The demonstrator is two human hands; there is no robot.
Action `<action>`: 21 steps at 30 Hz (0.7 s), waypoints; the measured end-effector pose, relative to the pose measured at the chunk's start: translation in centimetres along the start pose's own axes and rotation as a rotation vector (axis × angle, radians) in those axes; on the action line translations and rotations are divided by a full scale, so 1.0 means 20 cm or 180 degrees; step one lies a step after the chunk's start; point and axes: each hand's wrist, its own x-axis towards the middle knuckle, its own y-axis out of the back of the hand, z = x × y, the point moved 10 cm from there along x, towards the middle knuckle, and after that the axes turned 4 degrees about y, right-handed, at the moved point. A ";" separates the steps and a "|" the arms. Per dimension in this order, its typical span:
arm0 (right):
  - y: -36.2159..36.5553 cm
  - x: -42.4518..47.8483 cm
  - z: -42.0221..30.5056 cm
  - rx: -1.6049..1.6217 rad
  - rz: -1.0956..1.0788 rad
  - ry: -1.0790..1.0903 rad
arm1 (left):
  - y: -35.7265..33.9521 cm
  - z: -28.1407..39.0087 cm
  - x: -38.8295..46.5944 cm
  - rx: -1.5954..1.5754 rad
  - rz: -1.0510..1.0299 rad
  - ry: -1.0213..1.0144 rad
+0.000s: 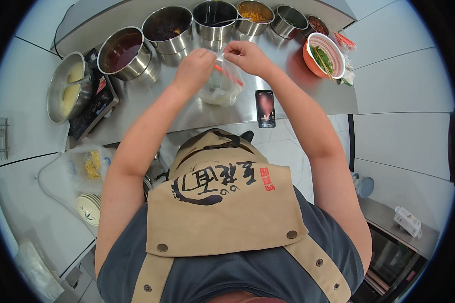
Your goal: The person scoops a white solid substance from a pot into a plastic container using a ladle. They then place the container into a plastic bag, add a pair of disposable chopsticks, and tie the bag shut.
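Note:
My left hand [197,68] and my right hand [247,57] pinch the top of a translucent plastic bag [232,81], one on each side of its gathered neck. The bag hangs just above or rests on the steel counter; which one cannot be told. Inside it show a rounded, pale container [214,96] and a long red-orange strip [229,74], perhaps a wrapped utensil. A phone [265,108] with a lit screen lies near the counter's front edge, below my right wrist.
Steel pots [124,53] with sauces and toppings line the counter's back. At left a steel bowl [53,94] stands on an induction cooker [108,99]. An orange-and-white colander [338,51] with greens and chopsticks is at right. Plates [89,208] are stacked lower left.

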 end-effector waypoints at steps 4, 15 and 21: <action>0.04 -0.01 -0.03 -0.1839 0.0374 0.0437 | -0.08 -0.11 -0.11 0.0270 -0.0485 0.0396; 0.05 -0.09 0.21 0.0792 0.0601 -0.0479 | -0.02 -0.14 -0.15 -0.0694 -0.0109 0.1344; -0.06 -0.04 0.17 0.1491 0.0556 -0.0437 | -0.17 -0.31 -0.19 -0.1514 0.0068 0.2056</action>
